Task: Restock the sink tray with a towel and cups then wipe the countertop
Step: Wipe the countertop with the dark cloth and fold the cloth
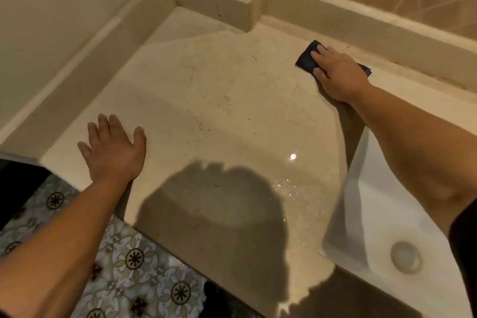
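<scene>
Beige countertop [206,90] stretches leftward from the dark cloth [307,58], pinned flat at the far right under the right hand [340,75], while the left hand [113,147] rests spread near the front-left edge.

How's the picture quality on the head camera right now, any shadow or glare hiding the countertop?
Head view: a big shadow of the person darkens the near countertop; one bright glare spot and glinting wet patches sit beside the sink; wide-angle bending curves the edges; the cloth under the right hand is clear, and so is the left hand.
</scene>
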